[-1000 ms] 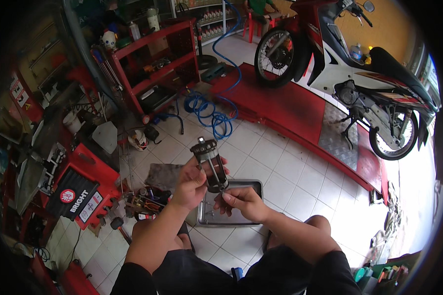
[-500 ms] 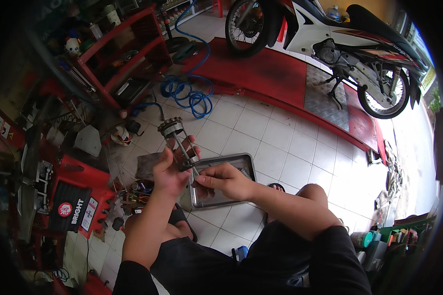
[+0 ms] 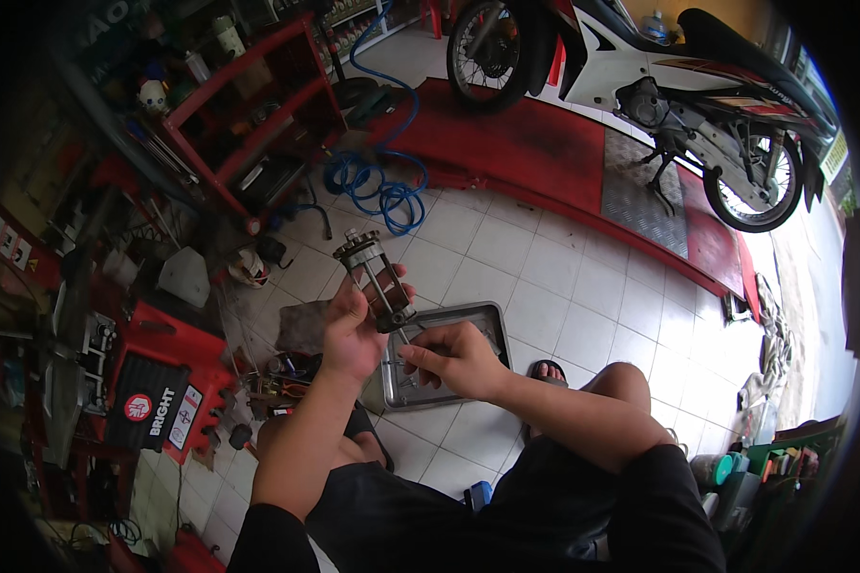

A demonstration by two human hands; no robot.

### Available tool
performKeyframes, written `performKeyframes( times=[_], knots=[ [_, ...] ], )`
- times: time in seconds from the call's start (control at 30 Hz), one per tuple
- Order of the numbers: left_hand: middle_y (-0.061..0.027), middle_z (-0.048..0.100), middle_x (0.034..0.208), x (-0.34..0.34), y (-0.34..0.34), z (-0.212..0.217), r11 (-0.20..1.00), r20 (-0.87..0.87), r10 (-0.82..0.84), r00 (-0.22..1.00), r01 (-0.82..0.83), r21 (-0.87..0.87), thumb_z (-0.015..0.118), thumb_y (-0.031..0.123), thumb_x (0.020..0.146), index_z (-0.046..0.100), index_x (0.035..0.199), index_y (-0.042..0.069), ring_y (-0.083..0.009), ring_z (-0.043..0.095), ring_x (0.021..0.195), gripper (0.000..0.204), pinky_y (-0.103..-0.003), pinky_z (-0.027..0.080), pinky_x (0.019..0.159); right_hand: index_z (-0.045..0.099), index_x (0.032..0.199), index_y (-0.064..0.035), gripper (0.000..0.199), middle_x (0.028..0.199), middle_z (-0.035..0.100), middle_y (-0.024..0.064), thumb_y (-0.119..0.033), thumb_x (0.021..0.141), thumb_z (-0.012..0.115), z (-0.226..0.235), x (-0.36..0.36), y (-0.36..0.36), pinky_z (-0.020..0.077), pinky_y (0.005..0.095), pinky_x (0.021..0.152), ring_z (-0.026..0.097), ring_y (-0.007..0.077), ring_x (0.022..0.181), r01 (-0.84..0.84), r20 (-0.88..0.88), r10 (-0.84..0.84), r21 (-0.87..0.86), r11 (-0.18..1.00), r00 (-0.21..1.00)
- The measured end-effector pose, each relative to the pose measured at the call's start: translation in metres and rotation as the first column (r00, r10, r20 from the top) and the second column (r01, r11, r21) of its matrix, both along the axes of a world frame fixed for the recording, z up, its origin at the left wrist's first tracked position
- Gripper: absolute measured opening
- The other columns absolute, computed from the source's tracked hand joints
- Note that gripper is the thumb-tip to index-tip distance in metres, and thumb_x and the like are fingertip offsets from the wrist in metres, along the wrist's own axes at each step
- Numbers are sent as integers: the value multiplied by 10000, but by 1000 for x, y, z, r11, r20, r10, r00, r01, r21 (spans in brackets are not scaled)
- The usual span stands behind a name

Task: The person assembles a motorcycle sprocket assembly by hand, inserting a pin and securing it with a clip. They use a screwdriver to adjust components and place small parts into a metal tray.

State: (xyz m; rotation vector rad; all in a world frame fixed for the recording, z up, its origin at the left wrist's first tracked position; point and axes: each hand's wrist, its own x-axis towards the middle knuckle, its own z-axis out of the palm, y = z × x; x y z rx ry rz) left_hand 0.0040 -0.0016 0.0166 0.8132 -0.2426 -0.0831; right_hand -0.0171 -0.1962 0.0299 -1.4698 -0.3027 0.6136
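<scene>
Up in front of me, my left hand (image 3: 352, 329) grips a metal cage-like part (image 3: 375, 272), tilted, with a round knobbed head at its top and straight bars down to a darker lower end. My right hand (image 3: 457, 361) pinches a slim metal rod (image 3: 404, 336) just under that lower end. Whether the rod is inserted into the part or only touches it, I cannot tell. Behind and below my right hand, a shallow metal tray (image 3: 492, 320) rests on the tiled floor, with small pieces in it that are hard to make out.
A red lift platform (image 3: 506, 134) carries a motorcycle (image 3: 631, 91) at the far right. Coiled blue hose (image 3: 382, 196) lies near a red shelf cart (image 3: 229, 167). To my left stands a red machine (image 3: 153, 363); loose tools (image 3: 287, 368) lie beside my left leg.
Both hands and the cage-like part appear slightly farther right and lower, partly because the whole view has shifted. The part looks turned a little, and my right hand still pinches the rod.
</scene>
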Motion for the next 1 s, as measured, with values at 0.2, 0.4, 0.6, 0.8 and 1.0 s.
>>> performKeyframes(
  times=[0.2,0.4,0.6,0.8,1.0],
  knots=[
    [-195,591,1349,0,-2,6,988,20,86,996,-88,127,694,353,952,429,1459,33,-307,645,1127,656,-421,510,978,722,862,24,291,696,678,27,-249,963,729,-15,4,3,479,254,527,605,82,587,50,-59,-42,144,988,997],
    [-210,641,1271,-3,-15,6,960,117,168,979,-189,205,670,168,984,402,1487,13,-258,690,1028,591,-352,554,905,711,881,14,257,712,690,42,-219,886,819,-18,9,-3,492,241,531,624,86,611,102,-28,-103,-63,993,994],
    [-183,666,1236,-4,5,2,932,-37,274,961,-257,254,679,267,985,483,1423,-2,-248,689,999,550,-347,552,887,590,1300,71,563,900,736,104,-268,903,801,-28,30,-12,536,267,621,675,138,731,-208,50,203,170,963,978],
    [-78,692,1001,5,45,-19,940,-685,290,669,-334,71,742,441,916,641,1067,68,-189,666,872,414,-293,503,691,770,1044,-84,374,984,752,144,-396,853,694,-209,101,-89,561,410,865,719,317,947,65,170,216,-903,425,961],
    [-64,648,916,0,74,-14,906,-772,239,588,-421,-40,713,443,928,627,1029,20,-191,613,790,443,-280,465,645,741,1148,-129,329,1125,722,201,-282,874,640,-372,26,-14,546,463,948,681,396,1078,-95,55,277,-861,499,959]
  ],
)
